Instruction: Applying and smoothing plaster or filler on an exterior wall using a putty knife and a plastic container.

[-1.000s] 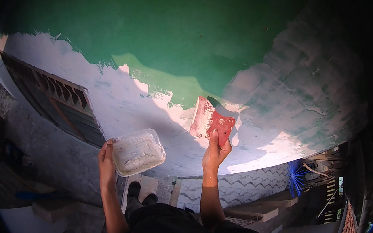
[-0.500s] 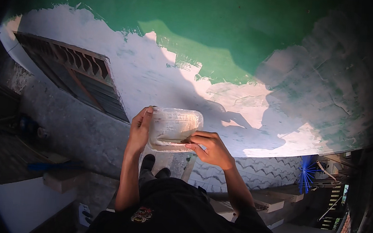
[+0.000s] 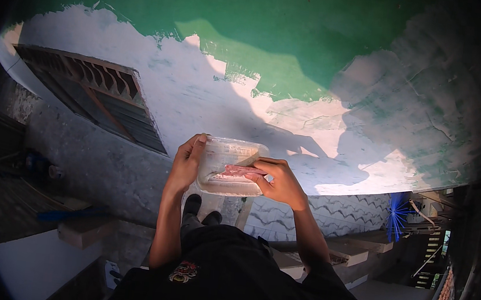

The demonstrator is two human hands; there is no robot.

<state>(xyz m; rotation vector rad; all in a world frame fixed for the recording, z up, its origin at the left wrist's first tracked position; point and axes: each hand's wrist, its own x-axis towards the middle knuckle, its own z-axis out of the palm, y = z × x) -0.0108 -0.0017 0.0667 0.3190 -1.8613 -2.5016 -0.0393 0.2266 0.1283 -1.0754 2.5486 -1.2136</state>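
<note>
My left hand [image 3: 186, 163] is closed on the left edge of a clear plastic container [image 3: 212, 154], its thumb over the rim. White paste residue smears the container's inside. In my right hand [image 3: 284, 185] is a flat reddish scraper [image 3: 237, 171] with whitish smears, gripped between thumb and fingers. The scraper lies across the inside of the tub, pointing left. My right fingers cover its right end. Beyond the container rises a wall [image 3: 252, 29], green above and unevenly coated with white below.
A window with wooden slats [image 3: 103, 99] is set in the wall at left. White tiles with grey wavy lines [image 3: 315, 218] run along the wall's lower right. A blue spiky bristle-like object [image 3: 397, 220] stands at far right. My dark shoes [image 3: 203, 210] show below the container.
The scraper has turned, so its flat reddish face now shows across the container; before, only a thin edge was visible. The container has shifted slightly right. Both hands keep their grip.
</note>
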